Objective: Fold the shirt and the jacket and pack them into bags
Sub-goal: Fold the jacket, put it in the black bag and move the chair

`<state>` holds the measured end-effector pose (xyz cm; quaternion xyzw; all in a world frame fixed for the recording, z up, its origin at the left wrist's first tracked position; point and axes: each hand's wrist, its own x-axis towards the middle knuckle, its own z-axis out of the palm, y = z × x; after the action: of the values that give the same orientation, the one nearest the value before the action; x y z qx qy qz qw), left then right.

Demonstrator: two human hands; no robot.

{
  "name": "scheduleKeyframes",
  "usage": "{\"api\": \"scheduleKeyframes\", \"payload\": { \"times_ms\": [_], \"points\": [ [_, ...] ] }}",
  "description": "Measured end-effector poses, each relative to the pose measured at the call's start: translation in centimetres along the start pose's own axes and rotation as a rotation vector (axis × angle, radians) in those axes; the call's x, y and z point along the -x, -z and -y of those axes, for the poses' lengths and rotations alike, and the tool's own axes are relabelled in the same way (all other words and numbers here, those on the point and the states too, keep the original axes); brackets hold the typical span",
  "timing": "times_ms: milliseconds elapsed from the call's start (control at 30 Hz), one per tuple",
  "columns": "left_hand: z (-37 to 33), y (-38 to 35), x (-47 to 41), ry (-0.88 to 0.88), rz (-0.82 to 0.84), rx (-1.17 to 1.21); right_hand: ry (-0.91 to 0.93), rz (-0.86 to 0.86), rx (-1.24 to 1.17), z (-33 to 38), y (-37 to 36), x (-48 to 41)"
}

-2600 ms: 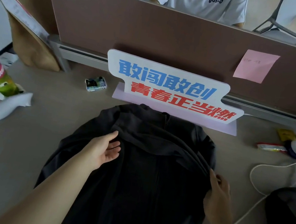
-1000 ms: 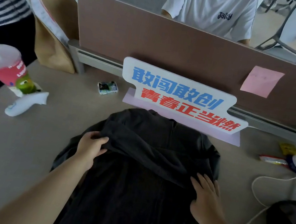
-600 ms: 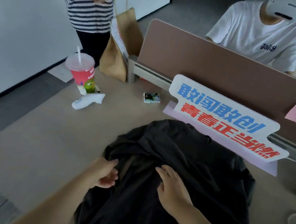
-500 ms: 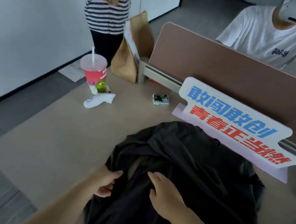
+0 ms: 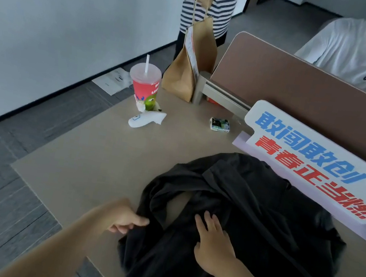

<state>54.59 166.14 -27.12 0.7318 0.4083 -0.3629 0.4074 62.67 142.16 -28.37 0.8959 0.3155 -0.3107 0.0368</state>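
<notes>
A black jacket (image 5: 266, 228) lies rumpled on the beige table (image 5: 92, 162), its collar towards the sign. My left hand (image 5: 123, 216) pinches the jacket's left edge between thumb and curled fingers. My right hand (image 5: 214, 242) rests flat on the cloth near the middle, fingers straight. A brown paper bag (image 5: 188, 67) stands at the table's far left corner, and a person in a striped top holds its handles. No shirt is in view.
A red drink cup with a straw (image 5: 144, 88), a white thermometer-like device (image 5: 146, 119) and a small packet (image 5: 219, 125) sit at the back left. A printed sign (image 5: 313, 159) stands before the brown partition (image 5: 293, 88). A person in a white shirt sits behind it.
My view has swung left. My right hand has moved from the jacket's right side to its middle. My left hand has slid down to the left edge. The striped-top person now holds the bag's handles.
</notes>
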Motion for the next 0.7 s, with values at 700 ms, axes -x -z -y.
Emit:
{"api": "scheduleKeyframes", "payload": {
  "times_ms": [700],
  "points": [
    [8.9,13.7,1.5,0.043,-0.820,-0.232,-0.065,-0.025,0.082,2.4,2.3,-1.8]
  ]
}}
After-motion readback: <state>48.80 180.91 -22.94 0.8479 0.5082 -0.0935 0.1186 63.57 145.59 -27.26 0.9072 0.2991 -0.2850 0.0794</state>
